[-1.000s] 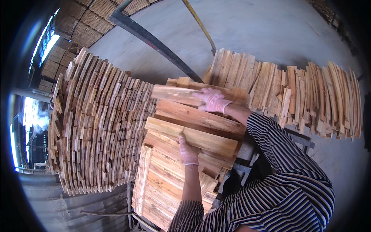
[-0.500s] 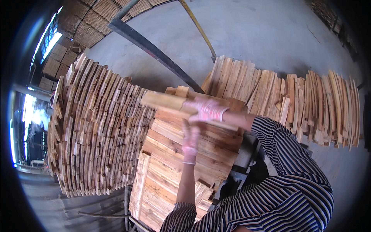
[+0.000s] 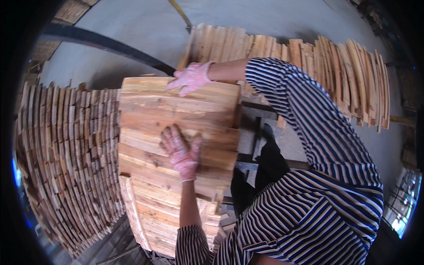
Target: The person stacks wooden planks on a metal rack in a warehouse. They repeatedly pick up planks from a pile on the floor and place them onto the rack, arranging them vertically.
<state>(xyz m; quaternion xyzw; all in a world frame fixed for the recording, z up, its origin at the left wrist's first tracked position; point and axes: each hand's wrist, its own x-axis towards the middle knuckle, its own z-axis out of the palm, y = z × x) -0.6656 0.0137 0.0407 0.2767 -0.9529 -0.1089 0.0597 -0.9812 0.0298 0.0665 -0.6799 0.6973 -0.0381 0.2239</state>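
Observation:
A row of wooden planks [image 3: 176, 115] lies side by side in front of me, forming a flat surface. My left hand [image 3: 181, 152], in a pink-and-white knitted glove, rests flat on the middle planks with its fingers spread. At the far end of the row, my right hand [image 3: 193, 79], gloved alike, lies over the farthest plank [image 3: 145, 84] with fingers stretched leftward and apart. Neither hand is wrapped round a plank. A narrow plank [image 3: 134, 212] lies crosswise along the near left edge of the row.
On the left rises a tall stack of wooden slats [image 3: 70, 154]. Beyond the row and to the right, more boards [image 3: 265, 46] stand in a long line on the grey floor. A dark metal bar [image 3: 106, 42] slants across the far left. Dark metal framing [image 3: 256, 132] runs beside my legs.
The plank my right hand was carrying now lies at the row's far end, and that hand has opened over it. My left hand has come down flat onto the boards. The view has shifted.

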